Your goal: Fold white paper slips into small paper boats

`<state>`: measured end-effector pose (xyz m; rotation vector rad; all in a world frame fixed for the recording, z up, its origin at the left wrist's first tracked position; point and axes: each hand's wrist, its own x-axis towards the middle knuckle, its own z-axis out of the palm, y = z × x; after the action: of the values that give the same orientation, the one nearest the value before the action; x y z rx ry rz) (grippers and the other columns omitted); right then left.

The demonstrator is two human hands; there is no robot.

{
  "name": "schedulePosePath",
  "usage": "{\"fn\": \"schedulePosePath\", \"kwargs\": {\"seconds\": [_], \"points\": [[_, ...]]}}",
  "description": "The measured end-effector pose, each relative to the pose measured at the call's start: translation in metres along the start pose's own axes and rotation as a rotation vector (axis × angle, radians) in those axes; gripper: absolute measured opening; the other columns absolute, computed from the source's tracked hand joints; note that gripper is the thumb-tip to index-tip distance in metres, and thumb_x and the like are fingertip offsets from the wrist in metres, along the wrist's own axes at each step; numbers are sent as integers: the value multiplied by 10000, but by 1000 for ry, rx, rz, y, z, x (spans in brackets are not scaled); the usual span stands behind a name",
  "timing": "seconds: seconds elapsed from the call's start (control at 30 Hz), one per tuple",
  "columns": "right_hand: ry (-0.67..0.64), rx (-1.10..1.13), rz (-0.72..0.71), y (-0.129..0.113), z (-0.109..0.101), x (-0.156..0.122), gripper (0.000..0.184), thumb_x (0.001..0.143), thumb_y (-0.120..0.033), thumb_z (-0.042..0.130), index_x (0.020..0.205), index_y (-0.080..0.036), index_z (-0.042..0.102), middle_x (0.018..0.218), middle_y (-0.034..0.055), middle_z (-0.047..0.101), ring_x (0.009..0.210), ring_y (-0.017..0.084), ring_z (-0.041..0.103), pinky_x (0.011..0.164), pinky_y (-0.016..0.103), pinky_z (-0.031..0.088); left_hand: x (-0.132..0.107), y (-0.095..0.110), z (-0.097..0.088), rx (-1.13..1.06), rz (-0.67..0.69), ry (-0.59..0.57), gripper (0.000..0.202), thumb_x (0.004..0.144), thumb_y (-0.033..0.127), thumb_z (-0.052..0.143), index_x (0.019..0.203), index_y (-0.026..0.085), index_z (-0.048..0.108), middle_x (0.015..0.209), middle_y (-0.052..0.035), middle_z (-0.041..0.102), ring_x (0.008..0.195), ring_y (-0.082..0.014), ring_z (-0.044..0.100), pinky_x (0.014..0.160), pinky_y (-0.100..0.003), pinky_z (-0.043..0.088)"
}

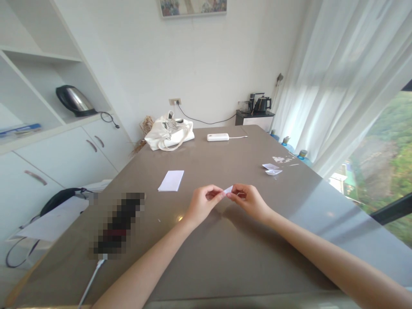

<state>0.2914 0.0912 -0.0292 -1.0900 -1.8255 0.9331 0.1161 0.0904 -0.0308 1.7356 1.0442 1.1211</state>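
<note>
Both of my hands meet just above the grey table [225,253], pinching one small folded piece of white paper [228,189] between them. My left hand [203,203] has its fingers curled and grips the paper's left end. My right hand [249,199] is also closed and holds the right end with thumb and forefinger. A stack of white paper sheets [171,180] lies flat to the left, beyond my left hand. Two small folded white paper shapes [272,169] rest on the table to the far right, with small paper scraps [283,159] behind them.
A white handbag [169,134] and a white power bank with cable [218,137] sit at the table's far end. A blurred dark object [117,225] with a white cable lies at the left front. Cabinets with a kettle [73,100] stand left; curtains and a window are on the right.
</note>
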Motion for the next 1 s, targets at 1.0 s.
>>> {"fn": "schedulePosePath", "kwargs": {"seconds": [1.0], "points": [[95, 284, 20, 9, 4, 2, 268, 705, -374, 707, 854, -151, 704, 828, 88, 726, 777, 229, 682, 730, 340, 548, -2, 1, 6, -132, -62, 18, 224, 720, 320, 695, 786, 115, 635, 793, -91, 697, 736, -176, 663, 724, -284, 527]]}}
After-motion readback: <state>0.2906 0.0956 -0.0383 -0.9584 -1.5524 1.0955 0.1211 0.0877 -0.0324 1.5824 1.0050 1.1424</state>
